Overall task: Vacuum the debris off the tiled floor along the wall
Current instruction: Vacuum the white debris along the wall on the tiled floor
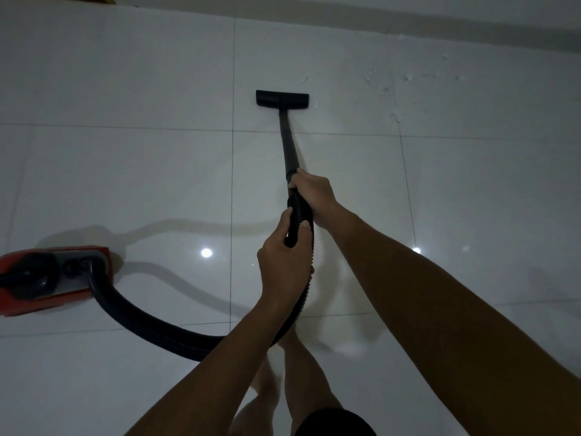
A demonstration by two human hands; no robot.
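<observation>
Black wand [287, 143], flat nozzle [282, 98] beside pale debris [382, 86].

Single head cam, wide-angle, looks fwd and steeply down; forearms close in foreground, tiled floor [125, 152] beyond, wall [471, 23] at top edge.

No readable text, label, brand or number shows on anything, including the red vacuum body [53, 278].
</observation>
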